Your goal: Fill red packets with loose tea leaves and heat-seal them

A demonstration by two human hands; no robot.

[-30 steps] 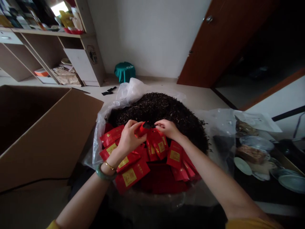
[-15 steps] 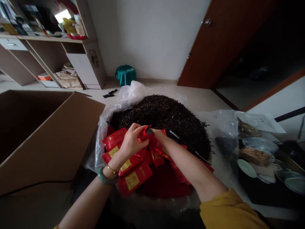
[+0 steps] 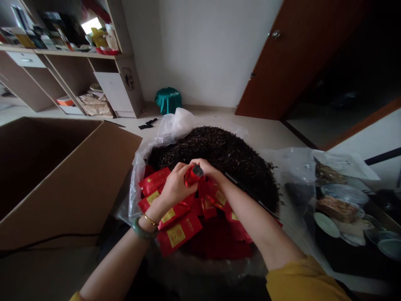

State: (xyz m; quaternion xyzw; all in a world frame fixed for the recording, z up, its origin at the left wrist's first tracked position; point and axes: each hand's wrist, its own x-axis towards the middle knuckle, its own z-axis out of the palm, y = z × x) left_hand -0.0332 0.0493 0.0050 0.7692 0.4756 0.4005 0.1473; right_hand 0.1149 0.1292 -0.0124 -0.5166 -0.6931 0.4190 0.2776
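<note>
My left hand [image 3: 176, 187], with a gold bracelet and a green bangle at its wrist, wraps round a red foil tea pouch [image 3: 189, 179]. The pouch stands upright, its mouth spread so that the grey lining shows. At the pouch's far right side, my right hand [image 3: 206, 168] has its fingers bent against the rim; part of its grip is hidden. Below both hands lie several red pouches with gold labels [image 3: 176, 236]. Just beyond them is a big heap of dark, dried tea leaves [image 3: 216, 144] in a clear plastic bag [image 3: 135, 184].
An open cardboard box [image 3: 78, 179] stands at the left. Along the right are dishes [image 3: 326, 225] and a clear container of brown pieces [image 3: 338, 207] on a dark surface. A green-covered stool [image 3: 168, 100] is by the wall, near a wooden desk [image 3: 125, 83].
The pouch's mouth has widened and now shows its grey inside. My right hand's fingers have come up into sight behind the rim. The view has shifted slightly.
</note>
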